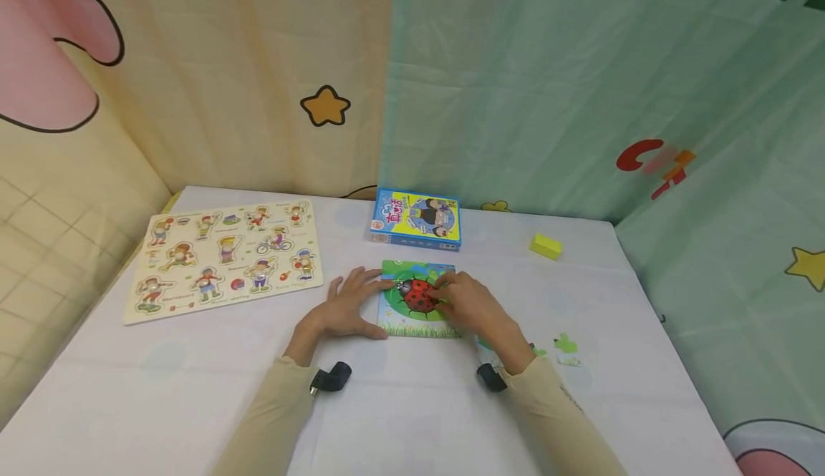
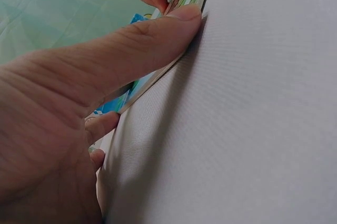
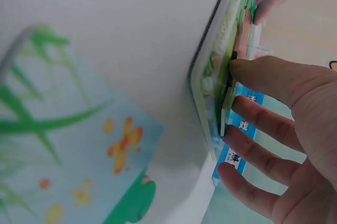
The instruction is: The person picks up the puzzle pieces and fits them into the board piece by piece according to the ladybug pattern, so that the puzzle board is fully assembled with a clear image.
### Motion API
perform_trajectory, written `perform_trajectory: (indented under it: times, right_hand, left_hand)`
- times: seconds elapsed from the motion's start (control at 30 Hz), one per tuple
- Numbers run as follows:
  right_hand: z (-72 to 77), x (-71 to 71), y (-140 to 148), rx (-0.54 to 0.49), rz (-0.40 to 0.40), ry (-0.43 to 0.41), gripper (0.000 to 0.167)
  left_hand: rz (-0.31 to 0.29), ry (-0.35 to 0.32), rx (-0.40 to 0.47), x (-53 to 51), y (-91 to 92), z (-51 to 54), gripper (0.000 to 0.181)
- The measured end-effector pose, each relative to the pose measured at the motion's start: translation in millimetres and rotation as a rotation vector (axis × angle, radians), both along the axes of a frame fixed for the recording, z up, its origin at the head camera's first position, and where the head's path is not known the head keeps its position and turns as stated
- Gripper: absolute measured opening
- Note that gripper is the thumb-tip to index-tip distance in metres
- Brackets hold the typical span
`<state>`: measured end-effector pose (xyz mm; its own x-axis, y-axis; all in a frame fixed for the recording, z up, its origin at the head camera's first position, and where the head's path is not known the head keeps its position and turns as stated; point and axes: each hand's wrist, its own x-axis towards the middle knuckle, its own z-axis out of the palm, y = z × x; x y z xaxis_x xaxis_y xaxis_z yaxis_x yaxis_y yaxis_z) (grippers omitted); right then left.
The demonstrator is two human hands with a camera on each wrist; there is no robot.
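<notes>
A square ladybug jigsaw puzzle (image 1: 402, 322) lies flat on the white table. My left hand (image 1: 351, 308) rests at its left side with fingers spread, the thumb touching the lower left edge and a fingertip on the picture near the ladybug's head. Over the right half of the ladybug, my right hand (image 1: 473, 304) pinches a puzzle piece (image 3: 227, 109) between thumb and fingers, just at the board's surface. That hand hides part of the picture's right side. Loose puzzle pieces (image 1: 568, 349) lie to the right, some partly covered by the right forearm.
A wooden board with sports figures (image 1: 222, 261) lies at the back left. Behind the puzzle is a blue and yellow box (image 1: 415, 218). A small yellow block (image 1: 546, 246) sits at the back right. Printed curtains (image 1: 503, 89) hang along the table's far side.
</notes>
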<state>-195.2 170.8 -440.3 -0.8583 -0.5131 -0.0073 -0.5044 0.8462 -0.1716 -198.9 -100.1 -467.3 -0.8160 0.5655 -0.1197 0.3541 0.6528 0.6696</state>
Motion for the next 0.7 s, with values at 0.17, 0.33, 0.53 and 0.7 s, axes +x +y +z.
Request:
perform_trajectory:
  times: [0.17,0.33,0.53,0.7]
  right_hand:
    - [0.8,-1.3,1.9,0.006,0.032,0.004,0.026]
    - [1.9,-2.1,2.3,0.016,0.050,0.018,0.024]
    - [-0.3,1.7,1.7,-0.007,0.053,0.026,0.023]
    - [2.4,10.9,9.4,-0.084,0.040,-0.103,0.037]
  left_hand:
    - [0.001,-0.006,0.005,-0.3,-0.4,-0.8,0.089]
    - [-0.004,0.004,-0.003,-1.2,0.4,0.1,0.090]
    - [-0.002,-0.014,-0.006,-0.2,0.3,1.7,0.089]
    - [0.002,-0.016,0.003,0.2,0.2,0.7,0.088]
